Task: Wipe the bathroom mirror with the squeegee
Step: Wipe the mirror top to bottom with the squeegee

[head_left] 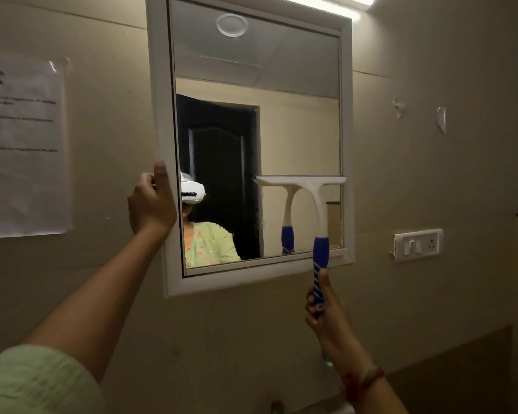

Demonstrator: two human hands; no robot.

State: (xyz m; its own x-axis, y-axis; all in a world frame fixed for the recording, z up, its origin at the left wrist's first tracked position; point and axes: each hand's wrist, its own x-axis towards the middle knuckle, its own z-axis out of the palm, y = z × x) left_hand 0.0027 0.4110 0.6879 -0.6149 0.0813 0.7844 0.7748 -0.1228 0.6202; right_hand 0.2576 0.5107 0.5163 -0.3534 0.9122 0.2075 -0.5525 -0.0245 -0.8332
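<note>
Both arms raised at the mirror point(296, 130).
Right hand point(323, 306) clamps the squeegee point(317, 201) handle, blade on glass above it; left hand point(151, 201) clasps the frame edge, notice point(21, 144) leftward.

The left arm point(102, 297) reaches up and forward from the lower left, almost straight, bare from a pale green sleeve point(27, 380) to the wrist. The left hand point(151, 201) grips the left edge of the mirror frame point(157, 115), thumb pointing up along the frame's front and fingers curled round its outer side. The right arm point(371, 392) rises from the lower right, with a red thread band point(364, 379) at the wrist. The right hand point(322, 309) is lower than the left, fingers wrapped round the bottom of the squeegee point(320, 204) handle, thumb lying up along it.
</note>
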